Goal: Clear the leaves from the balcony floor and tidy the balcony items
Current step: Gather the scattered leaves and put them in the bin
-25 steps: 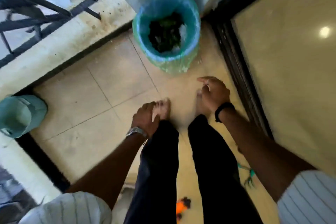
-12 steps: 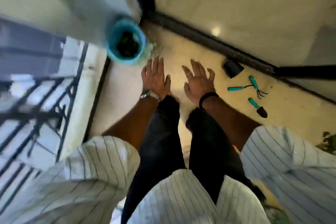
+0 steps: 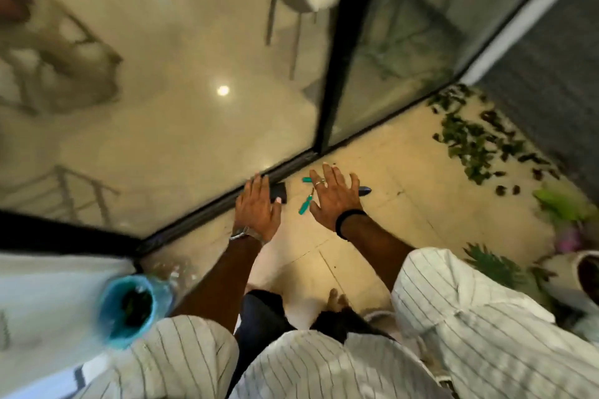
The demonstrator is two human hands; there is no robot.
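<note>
My left hand [image 3: 257, 209] is held out flat with fingers spread, empty, partly over a small black object [image 3: 279, 192] by the door track. My right hand [image 3: 334, 196] is also spread and empty, hovering over several teal-handled garden tools [image 3: 305, 204] on the tiled balcony floor [image 3: 405, 204]. A scatter of dark green leaves [image 3: 473, 142] lies on the floor at the upper right. The blue-lined bin [image 3: 128, 309] holding leaves stands at the lower left, blurred.
A black-framed glass sliding door [image 3: 337, 52] runs across the view, its track [image 3: 201, 214] next to my hands. Potted plants [image 3: 496, 264] and a green and pink item [image 3: 564, 207] sit at the right. My striped sleeves fill the bottom.
My view has swung right, so the bin moved to the lower left and the leaf pile came into sight. Both hands stayed spread and now hover over the garden tools.
</note>
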